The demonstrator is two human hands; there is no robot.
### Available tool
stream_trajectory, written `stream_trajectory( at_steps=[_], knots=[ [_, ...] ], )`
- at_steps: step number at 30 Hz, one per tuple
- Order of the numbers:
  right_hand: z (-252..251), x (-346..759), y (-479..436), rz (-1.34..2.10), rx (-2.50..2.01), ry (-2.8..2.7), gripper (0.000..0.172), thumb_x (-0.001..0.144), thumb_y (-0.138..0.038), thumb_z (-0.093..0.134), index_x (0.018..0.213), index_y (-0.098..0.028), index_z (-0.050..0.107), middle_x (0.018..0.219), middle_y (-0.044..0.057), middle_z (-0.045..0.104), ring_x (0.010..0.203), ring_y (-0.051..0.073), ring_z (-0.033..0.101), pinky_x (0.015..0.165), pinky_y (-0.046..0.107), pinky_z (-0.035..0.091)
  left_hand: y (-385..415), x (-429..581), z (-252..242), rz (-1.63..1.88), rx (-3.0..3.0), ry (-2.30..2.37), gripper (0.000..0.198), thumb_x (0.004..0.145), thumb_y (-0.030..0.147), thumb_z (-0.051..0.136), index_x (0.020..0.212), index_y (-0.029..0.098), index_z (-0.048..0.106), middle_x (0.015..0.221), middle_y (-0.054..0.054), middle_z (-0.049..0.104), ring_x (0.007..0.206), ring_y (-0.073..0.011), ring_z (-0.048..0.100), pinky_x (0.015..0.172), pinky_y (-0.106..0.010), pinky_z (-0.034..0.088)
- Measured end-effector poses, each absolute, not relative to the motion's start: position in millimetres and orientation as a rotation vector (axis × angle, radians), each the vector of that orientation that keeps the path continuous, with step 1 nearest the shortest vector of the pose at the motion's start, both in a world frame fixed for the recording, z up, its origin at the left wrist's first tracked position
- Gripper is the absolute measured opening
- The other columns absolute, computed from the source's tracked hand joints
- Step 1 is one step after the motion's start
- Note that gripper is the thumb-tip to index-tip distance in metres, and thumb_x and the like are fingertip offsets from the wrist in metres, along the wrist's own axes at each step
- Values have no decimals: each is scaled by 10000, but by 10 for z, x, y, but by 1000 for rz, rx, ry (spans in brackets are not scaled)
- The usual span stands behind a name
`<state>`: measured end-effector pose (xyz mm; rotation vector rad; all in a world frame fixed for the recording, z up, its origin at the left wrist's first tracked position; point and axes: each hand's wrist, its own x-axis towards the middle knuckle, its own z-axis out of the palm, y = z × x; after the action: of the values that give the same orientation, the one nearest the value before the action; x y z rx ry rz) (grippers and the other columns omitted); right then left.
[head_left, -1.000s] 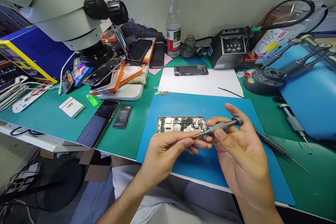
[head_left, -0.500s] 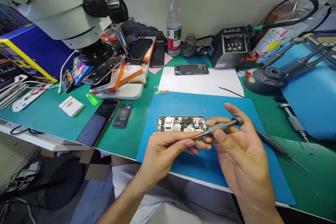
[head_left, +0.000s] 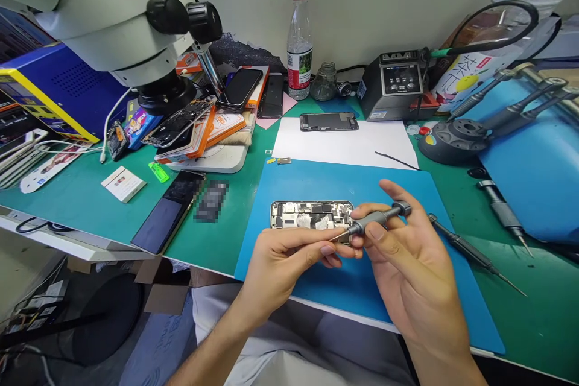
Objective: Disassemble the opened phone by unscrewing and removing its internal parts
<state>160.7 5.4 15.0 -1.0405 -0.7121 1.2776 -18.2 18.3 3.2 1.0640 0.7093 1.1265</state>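
Observation:
A grey screwdriver lies slanted between my hands, its thin tip pointing down-left. My right hand grips its shaft with thumb and fingers, the index finger raised near the round end cap. My left hand pinches the tip end between thumb and index finger; any small part there is too small to tell. Behind my fingers an opened phone with bare inner parts rests on the blue mat, its lower edge partly hidden by my hands.
A second screwdriver lies at the mat's right edge, a third beyond it. A screwdriver stand is at the right. A phone screen lies on white paper. The microscope overhangs the left; a dark phone lies below it.
The view has shifted slightly, so things on the right appear a little further left. Both hands keep nearly the same hold on the screwdriver.

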Motion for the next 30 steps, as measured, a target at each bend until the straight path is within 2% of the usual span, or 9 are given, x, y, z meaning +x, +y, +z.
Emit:
stream_trajectory(
  at_steps=[8, 13, 17, 19, 21, 22, 25, 27, 30],
  knots=[
    [143, 1587, 78, 1237, -1013, -727, 599, 867, -342, 909, 1406, -336, 650, 1008, 10, 764, 688, 136, 705, 655, 270, 657, 173, -156, 22, 1111, 1064, 693, 177, 1047, 267, 801, 1185, 321, 899, 1013, -2, 895, 818, -115, 824, 821, -195, 675],
    [147, 1646, 59, 1187, -1027, -621, 585, 901, -397, 867, 1435, -287, 652, 1014, 41, 779, 689, 144, 713, 611, 260, 644, 174, -155, -28, 1109, 1102, 745, 218, 1081, 421, 750, 1200, 313, 899, 1029, -20, 896, 823, -138, 817, 819, -226, 667],
    [197, 1723, 43, 985, -1116, -675, 618, 928, -415, 836, 1487, -262, 622, 990, 59, 803, 658, 161, 716, 570, 278, 640, 148, -156, -52, 1150, 1288, 867, 547, 1173, 513, 538, 906, 222, 916, 703, -33, 830, 621, -125, 699, 654, -220, 570],
    [229, 1747, 57, 821, -1179, -808, 691, 929, -411, 841, 1548, -275, 566, 974, 59, 814, 631, 177, 716, 544, 298, 639, 126, -154, -40, 1215, 1477, 893, 590, 1189, 480, 507, 827, 204, 882, 577, -14, 745, 592, -123, 656, 656, -234, 527],
    [238, 1758, 84, 579, -1236, -957, 734, 917, -377, 864, 1564, -293, 527, 947, 40, 811, 604, 179, 713, 538, 308, 645, 103, -151, -10, 1298, 1722, 921, 544, 1197, 418, 503, 850, 193, 857, 588, -1, 718, 615, -127, 649, 665, -251, 501],
    [229, 1761, 98, 449, -1256, -1027, 701, 906, -344, 878, 1524, -290, 550, 931, 30, 806, 599, 177, 717, 546, 307, 651, 94, -150, 8, 1327, 1864, 953, 499, 1195, 381, 509, 881, 189, 846, 635, -2, 730, 636, -133, 649, 660, -265, 488],
    [149, 1770, 126, 159, -1262, -1198, 465, 878, -244, 897, 1280, -235, 664, 898, 36, 799, 644, 181, 758, 591, 304, 675, 82, -165, 48, 1343, 2229, 1079, 326, 1162, 295, 572, 973, 202, 821, 812, -13, 760, 729, -161, 650, 681, -309, 467],
    [74, 1773, 126, 118, -1255, -1262, 380, 895, -214, 874, 1222, -209, 680, 899, 56, 804, 667, 189, 776, 585, 303, 679, 95, -191, 45, 1309, 2341, 1114, 245, 1141, 298, 624, 1001, 221, 811, 878, -14, 751, 811, -179, 659, 746, -329, 474],
    [-17, 1763, 115, 158, -1278, -1310, 383, 943, -205, 823, 1295, -196, 672, 941, 74, 818, 640, 175, 768, 545, 282, 665, 129, -241, -6, 1221, 2387, 1143, 187, 1128, 337, 666, 1051, 237, 804, 975, -21, 738, 926, -195, 661, 853, -358, 474]
  ],
)
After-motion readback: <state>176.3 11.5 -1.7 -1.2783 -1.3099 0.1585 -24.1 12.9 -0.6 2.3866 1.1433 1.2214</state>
